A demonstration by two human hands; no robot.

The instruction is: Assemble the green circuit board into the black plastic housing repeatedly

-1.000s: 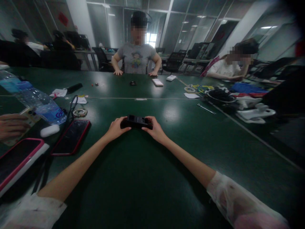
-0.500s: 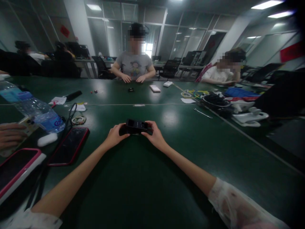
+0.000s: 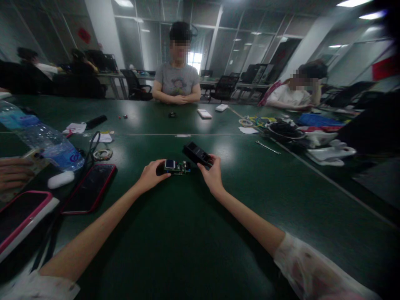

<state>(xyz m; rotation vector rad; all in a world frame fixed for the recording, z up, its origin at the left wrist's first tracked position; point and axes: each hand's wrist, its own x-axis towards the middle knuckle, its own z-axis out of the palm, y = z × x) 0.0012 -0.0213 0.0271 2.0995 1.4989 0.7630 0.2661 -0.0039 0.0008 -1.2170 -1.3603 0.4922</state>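
Note:
Near the middle of the dark green table, my left hand grips the left end of a small circuit board with a little screen. My right hand holds a black plastic cover by its right end. The cover is tilted, raised above and to the right of the board, and apart from it. The board's green surface and small parts are uncovered.
Left: a red-edged phone, a pink-edged phone, a white case, a bottle and another person's hand. Right: a wrench and cables. A person sits opposite.
The black cover has come off the board, moving up and right in my right hand. The board is now exposed in my left hand. The person opposite has brought their hands together.

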